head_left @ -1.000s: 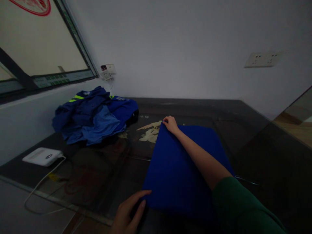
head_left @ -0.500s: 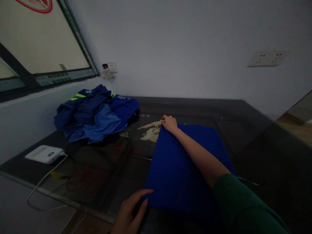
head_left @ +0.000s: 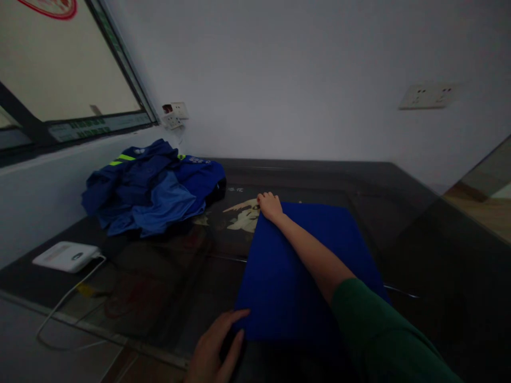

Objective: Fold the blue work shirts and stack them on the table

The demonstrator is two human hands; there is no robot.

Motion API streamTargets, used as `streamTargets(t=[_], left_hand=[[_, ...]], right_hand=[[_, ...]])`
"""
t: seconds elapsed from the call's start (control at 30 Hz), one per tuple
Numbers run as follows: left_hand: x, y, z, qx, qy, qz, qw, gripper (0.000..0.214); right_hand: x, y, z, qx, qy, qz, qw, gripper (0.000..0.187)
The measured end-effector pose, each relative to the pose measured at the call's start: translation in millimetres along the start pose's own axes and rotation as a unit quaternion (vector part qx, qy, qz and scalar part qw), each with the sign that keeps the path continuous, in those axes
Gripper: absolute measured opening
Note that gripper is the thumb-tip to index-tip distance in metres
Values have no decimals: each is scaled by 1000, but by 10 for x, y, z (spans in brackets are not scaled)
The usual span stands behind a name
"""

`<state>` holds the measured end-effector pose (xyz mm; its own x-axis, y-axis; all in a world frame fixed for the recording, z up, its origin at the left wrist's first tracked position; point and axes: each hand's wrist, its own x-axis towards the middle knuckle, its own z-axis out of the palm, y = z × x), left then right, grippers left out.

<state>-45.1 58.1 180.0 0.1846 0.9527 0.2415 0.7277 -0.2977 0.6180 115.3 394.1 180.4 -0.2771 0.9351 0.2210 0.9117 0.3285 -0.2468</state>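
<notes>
A folded bright blue cloth (head_left: 287,276) lies flat on the dark glass-topped table (head_left: 171,276). My right hand (head_left: 270,205) reaches across it to its far left corner, fingers closed on the corner's edge. My left hand (head_left: 215,348) pinches the near left corner, fingers curled on the hem. My right arm in a green sleeve (head_left: 375,335) crosses over the cloth.
A heap of blue work clothes with yellow-green stripes (head_left: 151,186) lies at the back left by the wall. A white box with a cable (head_left: 66,256) sits at the left edge. Wall sockets (head_left: 427,96) are on the right wall, a window (head_left: 59,69) at upper left.
My right hand has shifted slightly left along the far edge of the cloth. My left hand stays at the near corner.
</notes>
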Motion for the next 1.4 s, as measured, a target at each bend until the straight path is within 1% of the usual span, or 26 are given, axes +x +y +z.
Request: streamTargets(t=[0.1,0.2,0.27,0.3,0.37,0.43,0.5,0.53,0.6,0.67,0.7,0.77,0.87,1.0,1.23,1.33,1.4], left_hand=[[-18,-23,-14,67,21,43,997,29],[63,42,-123,128,43,73,988,21],[250,181,-214,142,49,94,984,18],[399,276,-243,137,43,107,984,19],[810,476,-224,106,0,141,984,25],[1332,616,-69,77,-49,170,981,30],[1864,642,201,101,-67,172,978,34],[2098,610,355,128,-81,159,976,39],[2451,486,639,181,-99,93,974,47],[2641,327,835,209,-112,32,971,50],[2687,249,896,216,-113,11,970,52],[2719,118,957,223,-104,-15,969,56],[2738,0,965,229,-88,-46,968,64],[2808,-73,946,233,-85,-75,966,71],[2817,-113,985,229,-70,-77,968,71],[2857,-92,911,224,-93,-81,967,70],[2890,-92,771,221,-103,-69,967,67]], right_hand=[[-32,16,-90,9,39,-7,999,27],[-131,155,-304,57,108,-12,992,26],[-280,319,-475,86,137,-19,987,25],[-379,414,-555,91,139,-19,986,26],[-610,609,-683,85,128,-4,988,30],[-856,789,-753,64,100,25,993,38],[-1093,936,-764,36,61,62,996,46],[-1204,998,-752,20,40,84,995,50],[-1402,1103,-709,-13,3,128,992,56],[-1559,1192,-657,-43,-18,161,986,60],[-1620,1232,-635,-53,-21,173,983,62],[-1705,1300,-605,-61,-20,196,979,67],[-1756,1370,-601,-51,-26,230,972,73],[-1766,1437,-627,-50,-33,262,963,78],[-1825,1524,-701,-51,-34,307,950,75],[-1859,1532,-789,-53,-34,319,946,71],[-1916,1541,-871,-37,-25,334,942,70]])
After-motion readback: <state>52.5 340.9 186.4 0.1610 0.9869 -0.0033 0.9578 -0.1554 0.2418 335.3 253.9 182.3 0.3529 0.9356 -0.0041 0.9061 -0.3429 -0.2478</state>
